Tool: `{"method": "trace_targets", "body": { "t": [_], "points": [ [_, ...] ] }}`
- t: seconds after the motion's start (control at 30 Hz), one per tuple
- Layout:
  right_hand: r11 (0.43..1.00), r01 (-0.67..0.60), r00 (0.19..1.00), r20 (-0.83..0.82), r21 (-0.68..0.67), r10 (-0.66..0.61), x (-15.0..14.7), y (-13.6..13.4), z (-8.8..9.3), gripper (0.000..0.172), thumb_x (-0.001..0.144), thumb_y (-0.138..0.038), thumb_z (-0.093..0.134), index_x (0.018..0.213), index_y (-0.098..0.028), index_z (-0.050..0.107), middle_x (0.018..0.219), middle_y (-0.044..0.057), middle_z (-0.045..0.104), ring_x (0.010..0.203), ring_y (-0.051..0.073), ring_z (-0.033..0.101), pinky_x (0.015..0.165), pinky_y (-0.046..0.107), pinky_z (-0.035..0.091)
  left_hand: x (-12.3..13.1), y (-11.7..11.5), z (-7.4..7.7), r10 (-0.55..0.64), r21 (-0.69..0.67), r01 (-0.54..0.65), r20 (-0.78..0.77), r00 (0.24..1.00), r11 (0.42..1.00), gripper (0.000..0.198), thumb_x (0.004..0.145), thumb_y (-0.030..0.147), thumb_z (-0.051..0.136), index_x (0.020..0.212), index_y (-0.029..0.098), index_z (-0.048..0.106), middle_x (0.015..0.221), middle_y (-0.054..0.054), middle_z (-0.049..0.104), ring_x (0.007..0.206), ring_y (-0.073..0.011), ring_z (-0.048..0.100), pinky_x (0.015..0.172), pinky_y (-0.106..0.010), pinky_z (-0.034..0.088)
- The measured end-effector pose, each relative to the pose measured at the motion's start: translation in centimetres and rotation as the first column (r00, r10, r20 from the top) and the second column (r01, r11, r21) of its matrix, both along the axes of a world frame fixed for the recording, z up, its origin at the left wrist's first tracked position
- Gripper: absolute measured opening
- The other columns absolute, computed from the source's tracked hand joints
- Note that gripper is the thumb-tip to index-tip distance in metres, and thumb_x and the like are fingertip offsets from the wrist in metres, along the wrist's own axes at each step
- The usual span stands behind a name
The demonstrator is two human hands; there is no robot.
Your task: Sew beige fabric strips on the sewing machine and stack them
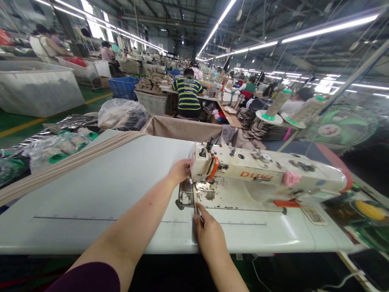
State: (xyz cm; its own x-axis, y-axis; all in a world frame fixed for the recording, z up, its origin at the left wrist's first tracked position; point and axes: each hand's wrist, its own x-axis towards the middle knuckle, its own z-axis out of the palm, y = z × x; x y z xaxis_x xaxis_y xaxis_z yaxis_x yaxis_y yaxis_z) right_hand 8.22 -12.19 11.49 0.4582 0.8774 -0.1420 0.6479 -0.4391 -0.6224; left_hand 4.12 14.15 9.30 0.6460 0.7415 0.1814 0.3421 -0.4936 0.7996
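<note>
A beige fabric strip (pixel 195 195) runs lengthwise beside the presser foot of a white sewing machine (pixel 237 168). My right hand (pixel 210 232) pinches its near end on the table, just in front of the machine's metal plate. A small shiny thing shows between those fingers, too small to name. At the left side of the machine head is my left hand (pixel 181 171), its fingers curled in and partly hidden behind the head. What they hold is out of sight.
Long beige strips (pixel 75 162) lie along the table's left side. Thread cones in plastic (pixel 65 148) sit beyond them. A fabric-lined bin (pixel 185 129) stands behind the table, a green fan (pixel 340 127) at right. A person in a striped shirt (pixel 187 95) sits ahead.
</note>
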Motion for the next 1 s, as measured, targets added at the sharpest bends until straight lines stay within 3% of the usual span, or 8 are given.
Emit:
{"method": "trace_targets", "body": {
  "t": [0.2,0.3,0.47,0.57,0.63,0.7,0.83,1.0],
  "points": [
    [0.976,0.009,1.0,0.023,0.22,-0.014,0.8,-0.7,-0.3,0.041,0.1,-0.035,0.048,0.136,-0.021,0.064,0.117,0.013,0.068,0.103,0.026,0.068,0.093,0.039,0.055,-0.9,0.0,0.0,0.183,-0.143,-0.165,0.118,0.976,0.976,0.007,0.074,0.025,0.067,0.075,0.019,0.07,0.098,-0.005,0.071,0.1,-0.0232,0.064,0.097,-0.035,0.05],
    [0.935,0.025,0.999,-0.046,0.353,-0.01,1.1,-1.3,-0.5,0.039,0.097,-0.03,0.053,0.132,-0.021,0.066,0.115,0.011,0.065,0.104,0.023,0.066,0.096,0.037,0.054,-1.8,-0.9,-0.4,0.273,-0.28,-0.213,0.199,0.941,0.936,0.026,0.078,0.044,0.068,0.073,0.019,0.065,0.087,-0.004,0.07,0.091,-0.0223,0.064,0.089,-0.035,0.052],
    [0.883,0.065,0.99,-0.141,0.464,0.001,1.1,-1.2,0.1,0.03,0.097,-0.037,0.057,0.114,-0.018,0.072,0.117,0.013,0.065,0.109,0.024,0.062,0.099,0.037,0.051,-3.8,-3.4,-0.7,0.313,-0.491,-0.101,0.372,0.874,0.865,0.049,0.072,0.066,0.071,0.081,0.019,0.061,0.084,-0.004,0.07,0.085,-0.0198,0.065,0.082,-0.031,0.054],
    [0.891,0.05,0.966,-0.25,0.451,0.072,0.5,-0.5,0.4,0.032,0.096,-0.047,0.059,0.107,-0.02,0.072,0.1,0.009,0.068,0.094,0.022,0.063,0.089,0.036,0.051,-5.3,-5.2,-0.3,0.336,-0.56,-0.031,0.45,0.827,0.828,0.052,0.069,0.066,0.075,0.08,0.019,0.057,0.086,-0.004,0.069,0.09,-0.0203,0.068,0.089,-0.033,0.058],
    [0.912,0.063,0.9,-0.418,0.405,0.123,0.0,0.1,0.5,0.039,0.093,-0.055,0.061,0.106,-0.02,0.071,0.086,0.004,0.068,0.078,0.019,0.061,0.075,0.032,0.05,-6.5,-6.3,0.1,0.364,-0.585,-0.023,0.473,0.803,0.811,0.051,0.069,0.064,0.077,0.081,0.02,0.056,0.087,-0.003,0.069,0.092,-0.02,0.069,0.094,-0.034,0.058],
    [0.938,0.08,0.776,-0.612,0.338,0.155,-0.7,0.6,0.4,0.047,0.089,-0.064,0.064,0.106,-0.02,0.07,0.079,0.002,0.068,0.066,0.016,0.057,0.062,0.028,0.044,-7.9,-7.4,0.5,0.385,-0.593,-0.038,0.472,0.793,0.804,0.05,0.069,0.062,0.08,0.081,0.019,0.057,0.088,-0.003,0.07,0.093,-0.0196,0.069,0.095,-0.033,0.057],
    [0.974,0.092,0.531,-0.838,0.208,0.129,-2.1,1.9,0.3,0.061,0.08,-0.074,0.068,0.1,-0.016,0.072,0.079,0.004,0.07,0.059,0.011,0.055,0.051,0.022,0.031,-10.6,-9.2,1.1,0.413,-0.583,-0.098,0.437,0.799,0.807,0.049,0.068,0.06,0.085,0.085,0.019,0.063,0.094,-0.005,0.074,0.096,-0.0207,0.07,0.087,-0.028,0.056],
    [0.983,0.102,0.453,-0.887,0.155,0.093,-2.6,3.7,-0.2,0.063,0.074,-0.072,0.076,0.094,-0.013,0.073,0.076,0.005,0.07,0.053,0.007,0.047,0.048,0.021,0.023,-13.5,-11.4,1.8,0.397,-0.535,-0.13,0.422,0.815,0.835,0.049,0.071,0.063,0.082,0.088,0.021,0.062,0.103,-0.008,0.076,0.105,-0.0235,0.071,0.093,-0.031,0.056]
  ]
}}
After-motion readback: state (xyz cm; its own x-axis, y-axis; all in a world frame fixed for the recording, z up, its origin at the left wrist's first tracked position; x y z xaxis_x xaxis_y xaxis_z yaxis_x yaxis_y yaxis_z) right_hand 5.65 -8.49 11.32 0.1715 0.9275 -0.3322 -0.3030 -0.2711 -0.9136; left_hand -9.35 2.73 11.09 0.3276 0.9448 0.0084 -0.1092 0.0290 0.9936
